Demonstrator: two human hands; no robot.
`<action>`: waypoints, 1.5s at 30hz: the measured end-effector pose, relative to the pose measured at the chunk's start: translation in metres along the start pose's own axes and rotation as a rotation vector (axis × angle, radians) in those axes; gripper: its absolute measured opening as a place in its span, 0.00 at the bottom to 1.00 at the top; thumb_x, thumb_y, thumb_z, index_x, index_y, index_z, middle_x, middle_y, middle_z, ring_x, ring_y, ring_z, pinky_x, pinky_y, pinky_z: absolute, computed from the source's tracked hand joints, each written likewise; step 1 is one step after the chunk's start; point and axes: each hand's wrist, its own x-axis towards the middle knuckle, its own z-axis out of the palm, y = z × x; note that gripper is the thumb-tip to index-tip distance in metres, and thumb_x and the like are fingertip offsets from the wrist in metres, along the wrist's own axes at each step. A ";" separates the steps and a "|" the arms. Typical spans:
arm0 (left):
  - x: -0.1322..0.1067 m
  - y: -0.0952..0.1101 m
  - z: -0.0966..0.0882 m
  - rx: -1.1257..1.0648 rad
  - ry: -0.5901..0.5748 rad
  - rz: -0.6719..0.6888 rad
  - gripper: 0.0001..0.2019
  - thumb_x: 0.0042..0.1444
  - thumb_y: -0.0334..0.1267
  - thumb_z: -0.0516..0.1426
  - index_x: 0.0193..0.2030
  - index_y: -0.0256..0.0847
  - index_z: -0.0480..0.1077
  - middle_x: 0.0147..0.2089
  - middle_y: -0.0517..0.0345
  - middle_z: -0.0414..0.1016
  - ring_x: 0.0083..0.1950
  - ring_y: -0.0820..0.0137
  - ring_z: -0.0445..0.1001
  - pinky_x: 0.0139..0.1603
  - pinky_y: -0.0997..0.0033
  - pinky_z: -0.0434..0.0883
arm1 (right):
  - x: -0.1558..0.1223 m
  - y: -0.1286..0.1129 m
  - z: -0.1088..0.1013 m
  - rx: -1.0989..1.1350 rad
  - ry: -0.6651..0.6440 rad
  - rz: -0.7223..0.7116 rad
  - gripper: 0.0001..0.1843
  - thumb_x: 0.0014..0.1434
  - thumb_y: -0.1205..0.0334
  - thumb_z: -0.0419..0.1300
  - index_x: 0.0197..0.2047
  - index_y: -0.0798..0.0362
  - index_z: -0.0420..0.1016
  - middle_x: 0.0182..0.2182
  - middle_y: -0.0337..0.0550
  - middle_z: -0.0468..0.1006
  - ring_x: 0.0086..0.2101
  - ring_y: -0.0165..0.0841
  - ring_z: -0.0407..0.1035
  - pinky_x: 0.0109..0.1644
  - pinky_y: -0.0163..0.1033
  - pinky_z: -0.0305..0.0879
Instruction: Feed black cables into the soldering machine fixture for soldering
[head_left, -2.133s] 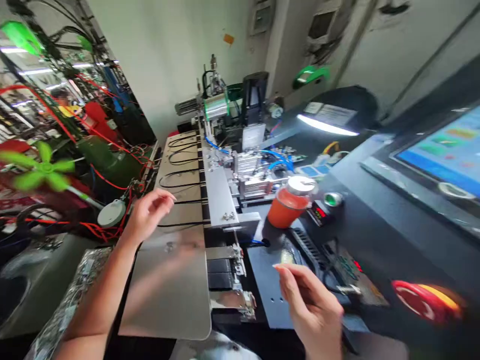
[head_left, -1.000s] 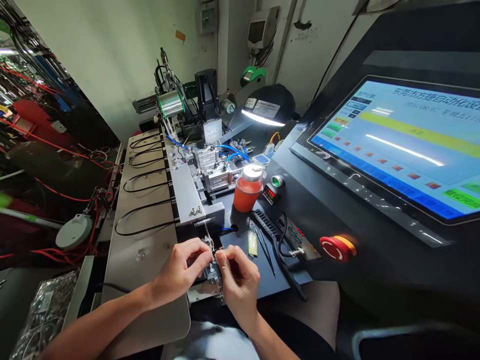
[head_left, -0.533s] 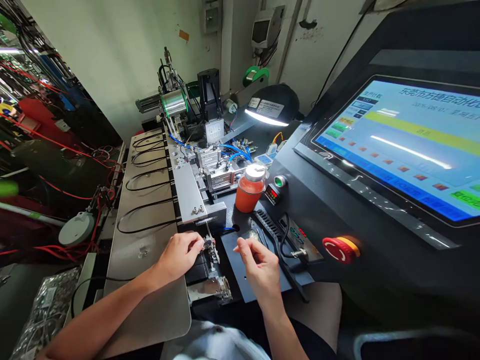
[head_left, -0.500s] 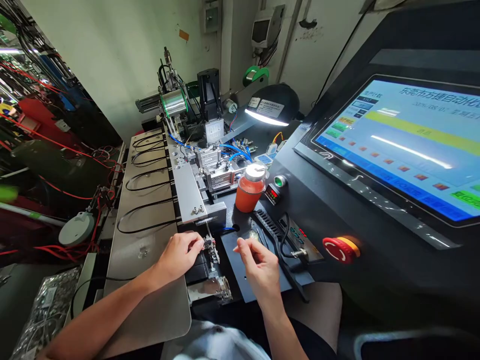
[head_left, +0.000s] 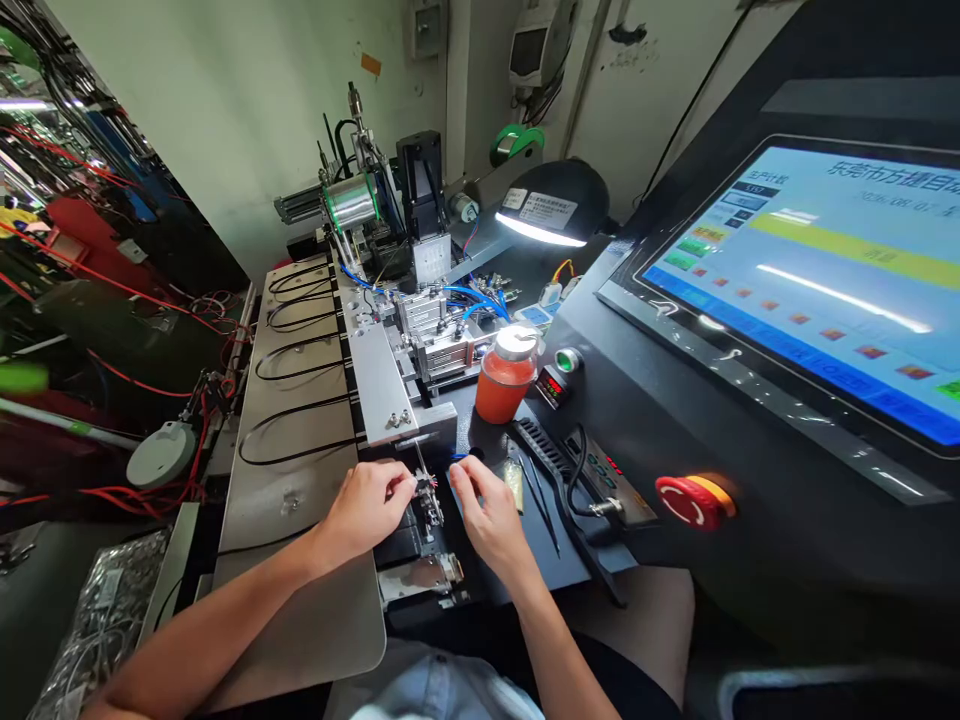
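My left hand (head_left: 373,506) is closed in a pinch at the left side of a small metal fixture (head_left: 429,497). Whatever sits between its thumb and finger is hidden. Just right of the fixture, my right hand (head_left: 489,515) is raised over the dark work plate with thumb and forefinger pressed together. What it pinches, if anything, is too small to make out. Behind the fixture lies a flat aluminium rail (head_left: 377,375). Looped black cables (head_left: 296,415) lie in a row across the metal side plate (head_left: 300,505) to the left.
An orange jar with a pale lid (head_left: 504,380) stands behind my right hand. Tweezers (head_left: 541,505) and a small yellowish packet (head_left: 514,485) lie to its right. Further right are a red emergency stop button (head_left: 694,503) and a touchscreen (head_left: 810,300). A lit lamp (head_left: 555,205) hangs above.
My right hand has moved left and slightly forward, closer to the fixture, uncovering the yellowish packet and tweezers. My left hand stays at the fixture. The view has shifted slightly.
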 end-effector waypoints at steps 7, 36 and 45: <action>-0.001 -0.001 0.002 0.102 0.007 0.037 0.12 0.61 0.35 0.52 0.30 0.39 0.73 0.29 0.59 0.75 0.30 0.71 0.72 0.33 0.73 0.62 | 0.008 0.005 0.024 0.069 -0.051 -0.100 0.18 0.67 0.59 0.45 0.24 0.49 0.50 0.19 0.32 0.53 0.21 0.27 0.50 0.25 0.34 0.49; -0.015 -0.025 -0.011 0.417 0.081 0.297 0.10 0.66 0.36 0.51 0.39 0.41 0.73 0.38 0.58 0.74 0.36 0.71 0.75 0.37 0.74 0.69 | -0.003 0.006 0.000 -0.148 -0.031 -0.310 0.14 0.63 0.71 0.47 0.42 0.51 0.72 0.35 0.47 0.76 0.36 0.36 0.69 0.39 0.40 0.65; -0.014 -0.021 -0.011 0.470 0.029 0.271 0.10 0.66 0.37 0.51 0.36 0.39 0.72 0.37 0.58 0.72 0.34 0.71 0.74 0.34 0.74 0.66 | -0.007 0.007 -0.003 -0.134 0.181 -0.306 0.17 0.62 0.73 0.48 0.48 0.52 0.73 0.35 0.46 0.77 0.35 0.35 0.73 0.39 0.40 0.68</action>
